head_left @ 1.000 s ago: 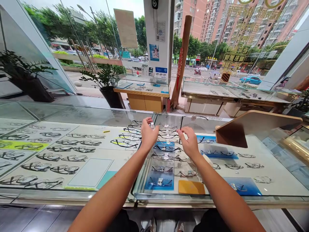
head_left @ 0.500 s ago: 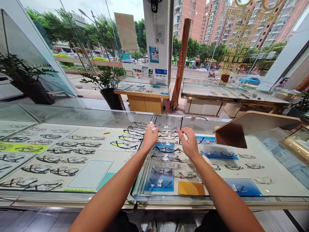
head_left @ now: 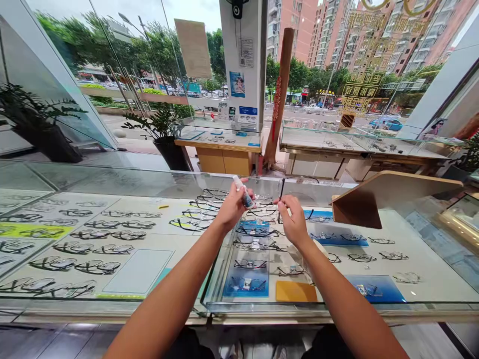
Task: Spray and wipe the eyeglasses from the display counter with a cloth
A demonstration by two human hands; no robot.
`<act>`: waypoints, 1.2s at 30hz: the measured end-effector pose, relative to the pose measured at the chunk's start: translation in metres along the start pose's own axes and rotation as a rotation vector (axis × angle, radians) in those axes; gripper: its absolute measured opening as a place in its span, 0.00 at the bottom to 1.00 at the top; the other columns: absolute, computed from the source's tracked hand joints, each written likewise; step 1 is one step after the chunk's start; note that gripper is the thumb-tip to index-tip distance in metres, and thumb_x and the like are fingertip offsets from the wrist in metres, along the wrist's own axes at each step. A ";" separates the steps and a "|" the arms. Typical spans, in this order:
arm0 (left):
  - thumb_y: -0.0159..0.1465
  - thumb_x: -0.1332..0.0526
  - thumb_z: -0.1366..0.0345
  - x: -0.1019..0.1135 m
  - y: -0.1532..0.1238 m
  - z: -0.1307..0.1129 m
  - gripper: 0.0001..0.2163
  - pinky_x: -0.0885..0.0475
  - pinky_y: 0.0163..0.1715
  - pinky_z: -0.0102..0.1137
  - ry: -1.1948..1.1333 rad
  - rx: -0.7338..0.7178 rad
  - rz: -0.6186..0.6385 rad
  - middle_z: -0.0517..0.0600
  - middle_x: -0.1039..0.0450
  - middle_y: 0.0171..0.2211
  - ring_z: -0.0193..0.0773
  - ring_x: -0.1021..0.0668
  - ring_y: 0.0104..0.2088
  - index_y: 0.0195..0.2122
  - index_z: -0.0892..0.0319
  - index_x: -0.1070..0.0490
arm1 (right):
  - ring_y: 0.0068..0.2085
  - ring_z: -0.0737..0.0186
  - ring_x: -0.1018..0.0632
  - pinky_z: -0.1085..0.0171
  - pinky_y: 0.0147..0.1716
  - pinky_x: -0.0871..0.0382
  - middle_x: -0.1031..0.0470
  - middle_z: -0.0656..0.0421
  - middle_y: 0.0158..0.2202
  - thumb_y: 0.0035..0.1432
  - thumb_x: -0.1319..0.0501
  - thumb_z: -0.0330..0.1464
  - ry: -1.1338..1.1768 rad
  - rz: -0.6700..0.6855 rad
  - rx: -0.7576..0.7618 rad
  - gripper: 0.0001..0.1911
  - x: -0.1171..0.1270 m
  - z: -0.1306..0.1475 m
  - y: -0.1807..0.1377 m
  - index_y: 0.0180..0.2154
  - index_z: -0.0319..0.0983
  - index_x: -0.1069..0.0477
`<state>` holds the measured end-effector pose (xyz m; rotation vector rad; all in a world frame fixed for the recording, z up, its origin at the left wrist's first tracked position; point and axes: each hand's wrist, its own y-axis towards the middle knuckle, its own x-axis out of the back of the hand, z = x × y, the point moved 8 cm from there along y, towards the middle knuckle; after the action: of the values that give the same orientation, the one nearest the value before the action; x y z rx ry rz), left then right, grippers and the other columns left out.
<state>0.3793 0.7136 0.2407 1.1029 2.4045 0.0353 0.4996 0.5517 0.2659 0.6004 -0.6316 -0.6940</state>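
A small white bottle (head_left: 246,196) with a pale cap is gripped in my left hand (head_left: 230,208), tilted so its cap points up and to the left. My right hand (head_left: 293,218) pinches a pair of dark-framed eyeglasses (head_left: 282,188) above the glass counter. The eyeglasses stand nearly edge-on to me, just right of the bottle and apart from it. Beneath both hands, rows of eyeglasses (head_left: 256,243) lie inside the display case (head_left: 299,311).
A brown wooden stand (head_left: 392,192) rests on the counter at the right. Left of my arms, more eyeglasses (head_left: 98,267) lie around a pale rectangular board (head_left: 138,270). An orange-yellow block (head_left: 296,291) is near the case's front. Beyond are potted plants (head_left: 170,134) and a wooden post (head_left: 281,94).
My left hand has turned, bringing the bottle's body and label into view. In my right hand the eyeglasses have been raised and turned more upright.
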 end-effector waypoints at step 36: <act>0.67 0.46 0.43 -0.033 -0.013 0.008 0.22 0.37 0.31 0.32 0.564 -0.101 0.288 0.46 0.36 0.26 0.36 0.34 0.29 0.28 0.57 0.36 | 0.44 0.55 0.25 0.58 0.50 0.35 0.22 0.58 0.38 0.68 0.39 0.49 0.564 0.377 -0.258 0.19 -0.038 -0.001 -0.009 0.35 0.43 0.24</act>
<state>0.3921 0.6801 0.2445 1.5396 2.6471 0.6341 0.4741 0.5741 0.2467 0.3933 -0.1151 -0.2234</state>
